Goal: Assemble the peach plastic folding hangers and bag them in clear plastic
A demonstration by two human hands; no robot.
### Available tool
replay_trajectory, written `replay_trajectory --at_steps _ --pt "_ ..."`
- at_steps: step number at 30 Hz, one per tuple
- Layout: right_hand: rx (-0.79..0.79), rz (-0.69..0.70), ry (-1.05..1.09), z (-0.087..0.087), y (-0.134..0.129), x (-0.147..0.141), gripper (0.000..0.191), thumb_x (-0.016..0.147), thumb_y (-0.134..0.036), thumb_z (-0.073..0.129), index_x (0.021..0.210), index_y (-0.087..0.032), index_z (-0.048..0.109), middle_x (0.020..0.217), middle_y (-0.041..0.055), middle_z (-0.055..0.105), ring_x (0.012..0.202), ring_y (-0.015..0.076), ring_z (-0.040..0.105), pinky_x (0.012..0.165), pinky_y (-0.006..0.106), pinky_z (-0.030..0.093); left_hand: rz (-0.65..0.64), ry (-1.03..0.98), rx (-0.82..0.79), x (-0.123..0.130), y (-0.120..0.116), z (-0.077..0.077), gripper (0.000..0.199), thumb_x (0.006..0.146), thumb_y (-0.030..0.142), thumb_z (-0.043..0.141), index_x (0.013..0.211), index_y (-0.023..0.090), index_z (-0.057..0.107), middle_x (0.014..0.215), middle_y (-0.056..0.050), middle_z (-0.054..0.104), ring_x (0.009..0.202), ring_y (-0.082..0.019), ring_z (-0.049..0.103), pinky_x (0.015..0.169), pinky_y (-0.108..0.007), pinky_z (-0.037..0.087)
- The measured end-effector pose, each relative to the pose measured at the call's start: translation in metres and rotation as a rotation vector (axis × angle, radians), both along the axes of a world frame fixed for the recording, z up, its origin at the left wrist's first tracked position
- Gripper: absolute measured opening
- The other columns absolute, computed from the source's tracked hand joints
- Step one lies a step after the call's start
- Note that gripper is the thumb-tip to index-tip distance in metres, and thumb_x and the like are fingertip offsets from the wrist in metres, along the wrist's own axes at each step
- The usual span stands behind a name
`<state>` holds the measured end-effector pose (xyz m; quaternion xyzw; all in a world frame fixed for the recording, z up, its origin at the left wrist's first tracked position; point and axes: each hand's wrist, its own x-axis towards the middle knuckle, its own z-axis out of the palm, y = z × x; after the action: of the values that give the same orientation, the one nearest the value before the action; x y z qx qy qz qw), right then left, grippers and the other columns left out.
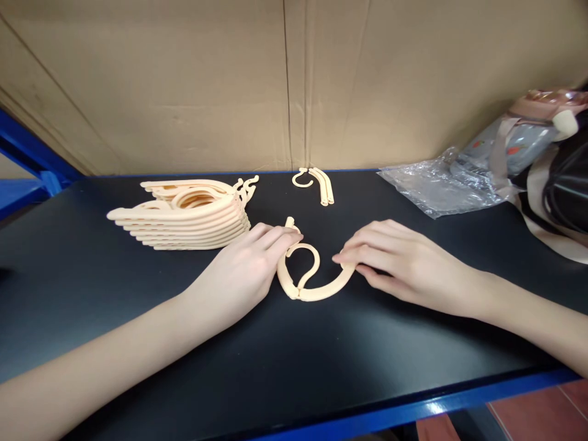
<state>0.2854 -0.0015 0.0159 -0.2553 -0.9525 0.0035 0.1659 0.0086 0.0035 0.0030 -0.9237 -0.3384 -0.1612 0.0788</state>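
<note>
A cream plastic folding hanger (324, 293) lies on the black table in front of me, its two curved arms joined at the near end and its hook (315, 260) turned inward between them. My left hand (248, 263) is closed on the left arm, with the arm's tip sticking out past the fingers. The right arm's end is pinched by my right hand (395, 260), between thumb and fingers. Left of my left hand sits a stack of matching cream hangers (184, 223), their hooks pointing right.
Near the cardboard wall (184, 92) at the back lie a loose cream hook (302, 179) and a few curved hanger arms (324, 187). To the right are a clear plastic bag (443, 187), a strapped water bottle (519, 138) and a dark bag (567, 177). A blue edge (413, 407) borders the table (275, 367).
</note>
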Motion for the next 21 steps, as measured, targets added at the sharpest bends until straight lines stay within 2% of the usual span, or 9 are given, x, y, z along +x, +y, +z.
replay_trajectory --at_steps 3,6,16,19,21 --pt "0.041 -0.118 0.035 -0.004 0.007 0.003 0.024 0.095 -0.017 0.054 0.117 -0.017 0.062 0.105 0.0048 0.069 0.094 0.0197 0.059 0.085 0.037 0.045 -0.048 0.002 0.033 0.003 -0.003 0.002 0.033 0.095 0.005 0.042 0.122 0.006 0.06 0.115 -0.011 0.068 0.099 -0.027 0.061 0.084 -0.042 0.056" --pt "0.036 -0.167 0.044 -0.007 0.009 0.003 0.019 0.095 -0.019 0.055 0.112 -0.017 0.064 0.097 0.0032 0.07 0.088 0.0188 0.06 0.084 0.037 0.044 -0.08 0.024 0.058 0.005 -0.005 0.004 0.031 0.097 0.009 0.043 0.123 0.007 0.06 0.114 -0.011 0.069 0.097 -0.027 0.062 0.081 -0.042 0.056" --pt "-0.057 -0.126 0.089 -0.003 0.003 -0.002 0.021 0.099 -0.029 0.052 0.11 -0.019 0.066 0.089 0.0017 0.07 0.084 0.0166 0.06 0.089 0.036 0.042 -0.121 0.005 -0.004 0.01 -0.013 0.01 0.031 0.096 0.02 0.049 0.124 0.011 0.059 0.105 -0.008 0.068 0.091 -0.025 0.06 0.073 -0.04 0.053" --pt "-0.079 -0.111 0.081 -0.001 0.001 -0.003 0.028 0.095 -0.04 0.058 0.111 -0.019 0.065 0.092 0.0027 0.07 0.085 0.0183 0.061 0.09 0.039 0.041 -0.14 -0.025 -0.057 0.01 -0.014 0.01 0.031 0.097 0.022 0.049 0.126 0.013 0.057 0.105 -0.008 0.068 0.093 -0.024 0.059 0.075 -0.039 0.052" --pt "-0.097 -0.111 0.066 -0.001 -0.002 -0.004 0.045 0.087 -0.052 0.065 0.116 -0.018 0.063 0.1 0.0045 0.07 0.091 0.0209 0.061 0.089 0.04 0.042 -0.143 -0.069 -0.127 0.01 -0.013 0.007 0.034 0.096 0.024 0.052 0.129 0.014 0.054 0.118 -0.009 0.065 0.105 -0.025 0.058 0.086 -0.039 0.051"
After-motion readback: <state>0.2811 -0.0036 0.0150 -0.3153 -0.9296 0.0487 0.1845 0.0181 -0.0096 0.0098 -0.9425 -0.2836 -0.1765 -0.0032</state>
